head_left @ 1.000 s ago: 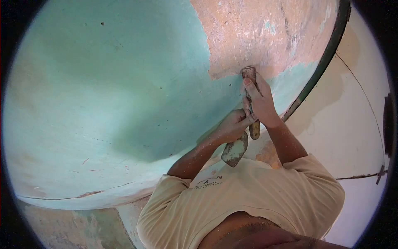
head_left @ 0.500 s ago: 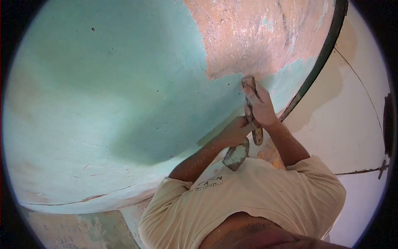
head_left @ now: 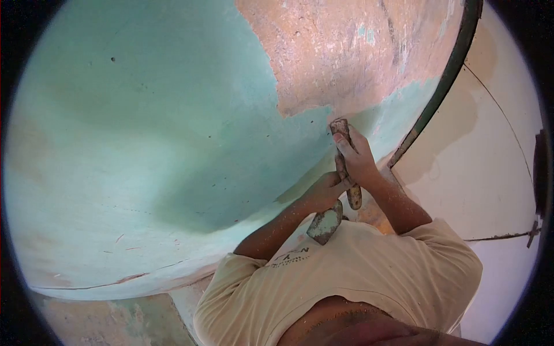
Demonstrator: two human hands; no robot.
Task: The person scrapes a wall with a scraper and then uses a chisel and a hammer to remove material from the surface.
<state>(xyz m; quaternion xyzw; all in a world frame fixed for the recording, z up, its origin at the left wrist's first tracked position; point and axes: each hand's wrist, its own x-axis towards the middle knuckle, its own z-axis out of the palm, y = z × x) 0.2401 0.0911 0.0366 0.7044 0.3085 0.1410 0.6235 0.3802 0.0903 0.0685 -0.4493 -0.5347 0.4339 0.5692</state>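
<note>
My right hand (head_left: pixel 359 160) is closed round a long, worn scraper handle (head_left: pixel 354 199), thumb along its upper part. The tool's far end (head_left: pixel 340 125) is at the wall, just below the ragged edge of the green paint (head_left: pixel 254 132). My left hand (head_left: pixel 324 193) is lower, close against my right wrist, with its thumb across the same handle. Below its fingers a broad scraper blade (head_left: pixel 326 224), smeared with pale green, points down toward my shirt. The grip on that second scraper is mostly hidden.
Bare pinkish plaster (head_left: pixel 334 52) shows above the green paint, with a few green flecks. A dark strip (head_left: pixel 441 92) borders the wall on the right. Beyond it lies a pale surface (head_left: pixel 456 190) with a thin dark line. A crack (head_left: pixel 115 281) runs along the wall's lower left.
Both hands and the tools have moved slightly down. The tool's far end has come away a little from the paint edge. The view has shifted slightly against the wall.
</note>
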